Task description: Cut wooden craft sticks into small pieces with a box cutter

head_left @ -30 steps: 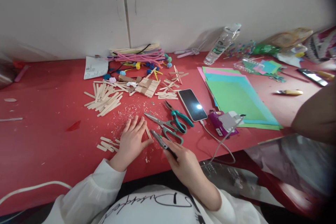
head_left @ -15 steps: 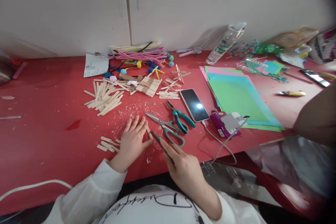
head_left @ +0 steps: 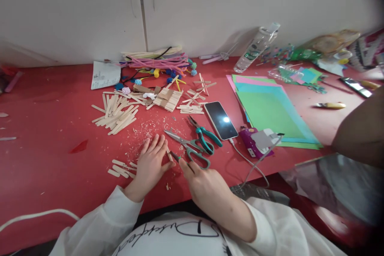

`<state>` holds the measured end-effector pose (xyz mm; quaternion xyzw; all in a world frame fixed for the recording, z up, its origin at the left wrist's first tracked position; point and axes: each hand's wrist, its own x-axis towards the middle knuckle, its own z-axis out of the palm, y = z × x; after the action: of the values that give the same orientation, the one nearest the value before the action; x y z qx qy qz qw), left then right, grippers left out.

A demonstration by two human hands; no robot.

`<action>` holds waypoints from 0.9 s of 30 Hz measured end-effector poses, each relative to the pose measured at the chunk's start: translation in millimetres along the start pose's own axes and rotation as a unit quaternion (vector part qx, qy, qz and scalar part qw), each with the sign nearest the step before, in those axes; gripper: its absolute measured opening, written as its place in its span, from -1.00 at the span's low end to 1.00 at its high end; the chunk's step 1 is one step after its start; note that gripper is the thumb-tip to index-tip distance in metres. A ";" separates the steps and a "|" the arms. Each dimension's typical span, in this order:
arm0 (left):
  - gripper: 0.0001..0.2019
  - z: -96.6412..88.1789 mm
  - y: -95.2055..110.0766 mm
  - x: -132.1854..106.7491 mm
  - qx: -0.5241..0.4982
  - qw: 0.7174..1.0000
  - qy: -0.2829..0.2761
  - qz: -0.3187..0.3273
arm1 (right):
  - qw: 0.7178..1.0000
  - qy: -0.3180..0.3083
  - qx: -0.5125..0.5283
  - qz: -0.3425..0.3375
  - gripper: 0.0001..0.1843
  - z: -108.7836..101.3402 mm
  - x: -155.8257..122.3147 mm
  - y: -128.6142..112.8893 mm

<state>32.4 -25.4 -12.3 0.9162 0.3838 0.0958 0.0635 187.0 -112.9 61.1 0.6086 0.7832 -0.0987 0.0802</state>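
Observation:
My left hand (head_left: 151, 160) lies flat on the red table (head_left: 54, 136), fingers spread, pressing down a short wooden stick (head_left: 169, 155) beside its fingertips. My right hand (head_left: 205, 184) is closed round a small dark utility knife (head_left: 175, 156) whose tip touches that stick. Grey-handled scissors (head_left: 187, 146) and teal-handled pliers (head_left: 204, 135) lie just beyond my right hand. Cut stick pieces (head_left: 120, 168) sit left of my left hand, amid wood shavings.
A heap of wooden sticks (head_left: 115, 114), pipe cleaners (head_left: 159, 63), a phone (head_left: 220, 120) with its cable, a purple charger (head_left: 258, 142), coloured paper sheets (head_left: 270, 108) and a plastic bottle (head_left: 255, 48) lie further back. Another person's arm (head_left: 360, 132) shows at right.
My right hand has pushed the knife forward and left until its tip meets the stick under my left fingers. My left hand has stayed put.

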 end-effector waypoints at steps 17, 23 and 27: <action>-0.43 -4.6 3.0 1.1 0.015 0.999 -0.027 -0.021 | 0.766 0.010 0.611 0.198 -0.44 33.6 -4.4 13.4; -0.40 -4.8 2.9 0.6 0.021 0.999 -0.035 -0.025 | 0.792 0.082 0.575 0.189 -0.48 39.6 -9.8 4.7; -0.39 -3.3 2.1 0.7 0.022 0.999 -0.035 -0.028 | 0.895 0.167 0.397 0.120 -0.59 39.4 -13.8 5.2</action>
<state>33.6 -26.3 -8.6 0.9093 0.4085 0.0531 0.0590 195.7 -134.5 26.1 0.6867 0.6019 -0.2876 -0.2889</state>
